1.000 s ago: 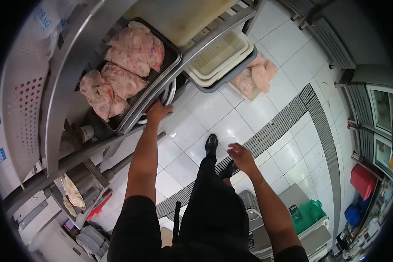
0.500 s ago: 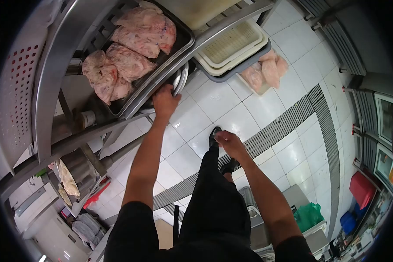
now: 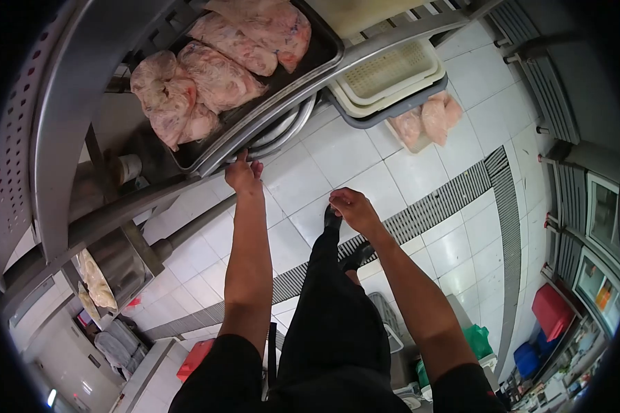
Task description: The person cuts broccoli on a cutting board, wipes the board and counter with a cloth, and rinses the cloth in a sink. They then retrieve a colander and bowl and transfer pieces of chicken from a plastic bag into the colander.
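Note:
My left hand [image 3: 244, 175] is at the shelf's front edge with fingers apart, one of them reaching up to the edge. Right above it, a round stainless steel bowl [image 3: 297, 125] pokes out from under a dark baking tray [image 3: 332, 54]. Several plastic-wrapped pieces of raw, pale pink meat [image 3: 222, 77] lie on that tray. My right hand [image 3: 353, 209] hovers over the floor in front of my shoe [image 3: 333, 219], thumb and fingers curled together; I cannot tell whether anything is between them.
Stacked white and grey plastic bins [image 3: 386, 104] sit to the right of the tray, beside a container of pale pink meat [image 3: 427, 122]. A slotted floor drain [image 3: 448, 191] crosses the tiles. The metal shelf frame [image 3: 179, 184] borders the left, with a red bin [image 3: 561, 311] far right.
My left hand has come off the steel bowl's rim and moved down and left along the shelf edge. The bowl sits further under the tray. My right hand stays curled, slightly higher.

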`<state>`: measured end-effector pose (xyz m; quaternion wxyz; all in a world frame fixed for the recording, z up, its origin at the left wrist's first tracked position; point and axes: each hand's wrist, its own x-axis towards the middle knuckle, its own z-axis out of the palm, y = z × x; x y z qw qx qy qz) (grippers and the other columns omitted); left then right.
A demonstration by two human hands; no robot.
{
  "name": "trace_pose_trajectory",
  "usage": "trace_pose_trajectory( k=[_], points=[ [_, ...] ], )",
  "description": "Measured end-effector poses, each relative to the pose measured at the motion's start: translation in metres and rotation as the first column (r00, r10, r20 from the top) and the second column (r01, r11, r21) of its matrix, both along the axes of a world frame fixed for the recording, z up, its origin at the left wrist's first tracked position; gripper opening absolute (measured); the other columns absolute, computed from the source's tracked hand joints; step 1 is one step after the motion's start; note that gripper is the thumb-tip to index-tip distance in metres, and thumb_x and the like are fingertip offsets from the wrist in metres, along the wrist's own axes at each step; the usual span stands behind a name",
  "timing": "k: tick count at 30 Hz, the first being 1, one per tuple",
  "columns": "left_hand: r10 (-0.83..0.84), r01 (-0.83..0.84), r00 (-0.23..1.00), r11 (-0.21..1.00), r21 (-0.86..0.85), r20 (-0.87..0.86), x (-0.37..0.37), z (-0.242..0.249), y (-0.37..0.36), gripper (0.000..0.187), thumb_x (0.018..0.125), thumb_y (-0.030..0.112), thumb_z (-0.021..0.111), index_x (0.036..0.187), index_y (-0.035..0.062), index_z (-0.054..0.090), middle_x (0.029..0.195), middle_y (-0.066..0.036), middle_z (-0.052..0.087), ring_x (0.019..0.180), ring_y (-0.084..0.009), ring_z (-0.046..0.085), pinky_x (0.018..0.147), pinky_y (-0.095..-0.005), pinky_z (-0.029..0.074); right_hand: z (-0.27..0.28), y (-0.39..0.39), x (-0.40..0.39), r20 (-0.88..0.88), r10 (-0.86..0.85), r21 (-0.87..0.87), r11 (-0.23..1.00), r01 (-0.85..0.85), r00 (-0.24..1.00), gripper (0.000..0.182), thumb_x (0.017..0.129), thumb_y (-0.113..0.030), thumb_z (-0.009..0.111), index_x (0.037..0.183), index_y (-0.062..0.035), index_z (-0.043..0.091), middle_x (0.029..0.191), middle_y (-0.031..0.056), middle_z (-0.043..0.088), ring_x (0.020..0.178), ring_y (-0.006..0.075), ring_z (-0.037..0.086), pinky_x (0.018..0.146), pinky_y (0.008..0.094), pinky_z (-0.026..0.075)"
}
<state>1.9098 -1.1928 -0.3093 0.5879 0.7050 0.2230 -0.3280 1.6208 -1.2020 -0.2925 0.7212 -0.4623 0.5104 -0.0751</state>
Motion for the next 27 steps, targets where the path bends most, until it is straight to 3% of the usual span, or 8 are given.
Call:
trace_pose_trajectory(
  k=[6,8,16,18,20,22,24,27],
  points=[
    [0.072,-0.073,0.997,0.984,-0.162,-0.013,0.011,-0.035,0.01,0.025,0.083,0.011,0.069,0.104,0.0121,0.056,0.102,-0.013,0.06,0.07,-0.024,0.06,0.059,-0.0336,0.054,-0.003,0.006,0.001,-0.009,-0.003,0.032,0.999,0.003,1.0,0.032,0.089,-0.028,0.064,0.107,-0.0016,0.066,0.077,0.0079,0.068,0.067,0.0147,0.065,0.066,0.029,0.051],
    [0.004,-0.099,0.962,0.937,-0.334,-0.273,0.016,-0.041,0.007,0.02,0.082,0.008,0.066,0.1,0.0101,0.058,0.097,-0.012,0.063,0.072,-0.0243,0.063,0.062,-0.0344,0.056,0.004,0.004,0.0,-0.061,0.027,0.031,0.999,-0.025,0.998,0.031,0.09,-0.028,0.063,0.106,-0.0019,0.066,0.077,0.0071,0.068,0.068,0.0143,0.065,0.066,0.0289,0.051],
    [0.075,-0.16,0.965,0.928,-0.337,-0.251,-0.013,-0.048,0.02,0.016,0.084,0.011,0.064,0.098,0.0037,0.058,0.094,-0.009,0.063,0.073,-0.0205,0.062,0.063,-0.0318,0.055,0.042,-0.012,-0.018,-0.05,-0.146,0.063,0.987,0.149,0.988,0.03,0.09,-0.028,0.061,0.105,-0.0022,0.066,0.082,0.0049,0.067,0.07,0.0128,0.064,0.065,0.0253,0.049],
    [-0.069,0.015,0.973,0.971,-0.24,-0.221,-0.031,-0.054,0.041,0.017,0.084,0.011,0.064,0.098,0.003,0.058,0.095,-0.007,0.062,0.074,-0.0179,0.06,0.063,-0.0297,0.052,0.046,-0.023,-0.022,0.018,-0.264,-0.042,0.963,0.265,0.964,0.032,0.09,-0.028,0.062,0.109,-0.0023,0.065,0.082,0.0066,0.067,0.07,0.0136,0.064,0.065,0.0258,0.05],
    [-0.159,0.099,0.97,0.95,-0.296,-0.186,-0.062,-0.044,0.06,0.018,0.085,0.011,0.064,0.1,0.0035,0.06,0.093,-0.005,0.061,0.073,-0.0164,0.059,0.059,-0.0285,0.049,0.043,-0.035,-0.022,-0.032,-0.307,-0.1,0.948,0.303,0.951,0.043,0.089,-0.031,0.066,0.121,-0.0021,0.059,0.088,0.0098,0.067,0.071,0.0156,0.063,0.068,0.0278,0.051],
    [-0.146,0.118,0.98,0.974,-0.194,-0.137,-0.091,-0.033,0.079,0.017,0.084,0.01,0.063,0.1,0.004,0.061,0.089,-0.004,0.061,0.067,-0.0143,0.058,0.053,-0.0271,0.047,0.051,-0.048,-0.023,-0.107,-0.428,-0.365,0.857,0.365,0.897,0.059,0.087,-0.036,0.069,0.132,-0.0018,0.052,0.1,0.0126,0.066,0.073,0.0173,0.064,0.072,0.0304,0.051],
    [-0.152,0.121,0.977,0.971,-0.206,-0.147,-0.115,-0.017,0.105,0.018,0.083,0.007,0.062,0.101,0.0052,0.062,0.086,-0.002,0.061,0.064,-0.0115,0.057,0.049,-0.0252,0.044,0.06,-0.061,-0.032,-0.194,-0.417,-0.363,0.872,0.33,0.888,0.074,0.083,-0.038,0.072,0.141,-0.0037,0.042,0.119,0.0159,0.059,0.085,0.0213,0.065,0.078,0.0358,0.052],
    [-0.24,0.214,0.962,0.96,-0.183,-0.129,-0.137,-0.001,0.156,0.018,0.081,0.003,0.06,0.099,0.0044,0.061,0.085,-0.001,0.061,0.065,-0.0086,0.056,0.05,-0.0231,0.043,0.066,-0.065,-0.048,-0.475,-0.279,-0.515,0.857,-0.006,0.835,0.097,0.075,-0.039,0.078,0.15,-0.0097,0.024,0.139,0.0189,0.042,0.112,0.0353,0.057,0.088,0.0456,0.051]
  ],
)
